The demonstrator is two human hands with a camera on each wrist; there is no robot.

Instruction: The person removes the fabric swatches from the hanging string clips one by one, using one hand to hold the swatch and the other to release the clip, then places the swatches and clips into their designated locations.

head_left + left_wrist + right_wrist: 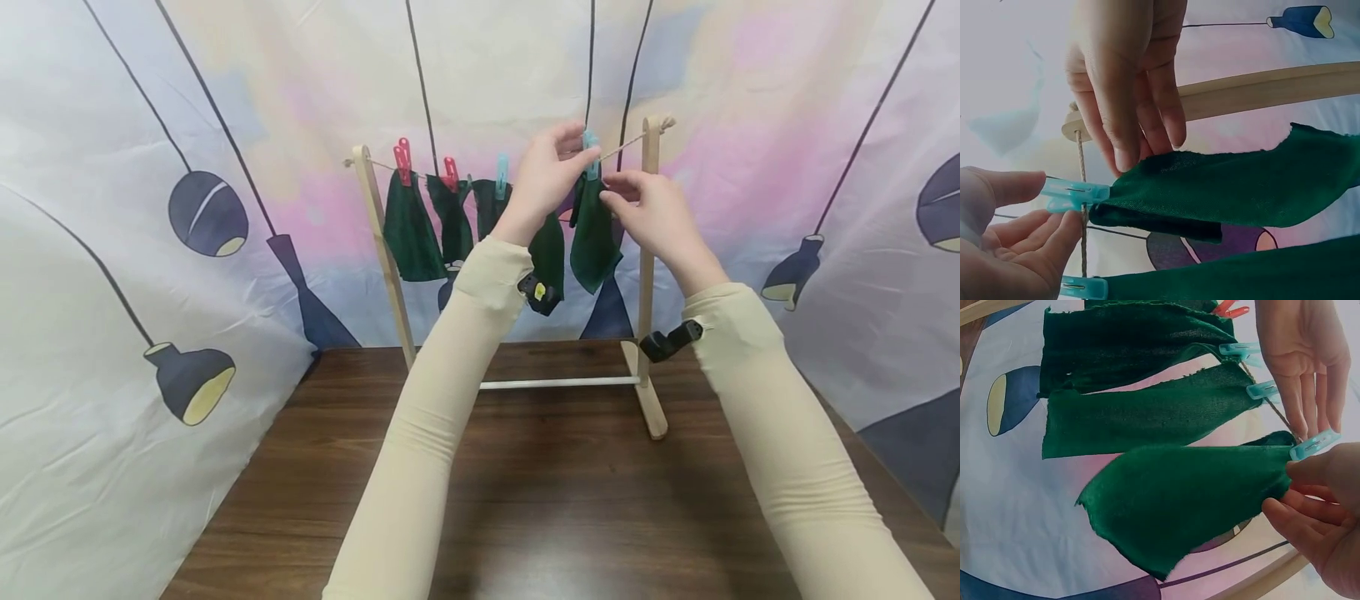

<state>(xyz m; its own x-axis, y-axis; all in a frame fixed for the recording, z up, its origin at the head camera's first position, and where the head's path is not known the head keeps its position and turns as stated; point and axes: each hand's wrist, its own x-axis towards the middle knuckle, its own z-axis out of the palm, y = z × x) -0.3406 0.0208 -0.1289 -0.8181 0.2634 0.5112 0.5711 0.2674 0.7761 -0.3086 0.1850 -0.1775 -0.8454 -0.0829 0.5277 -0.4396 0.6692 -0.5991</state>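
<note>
Near the right end of the line, my left hand point(546, 175) pinches a light blue clothespin point(1075, 192) between thumb and fingers. The pin sits over the rope point(1083, 244) with its jaws at the gathered top of a green cloth point(1191, 494). Just below the pin, my right hand point(651, 207) holds the cloth's upper edge, its thumb point(1310, 469) on the near side and fingertips partly hidden behind. The cloth hangs down, tapering at the top and wider below. Beside it another green cloth point(1147, 422) hangs from a second blue clothespin point(1263, 390).
More green cloths hang to the left, one by red clothespins point(403, 162). The rope runs between two wooden posts point(648, 250) with a white crossbar point(562, 383) low between them. The rack stands on a brown wooden table point(555, 483) before a printed backdrop point(300, 100).
</note>
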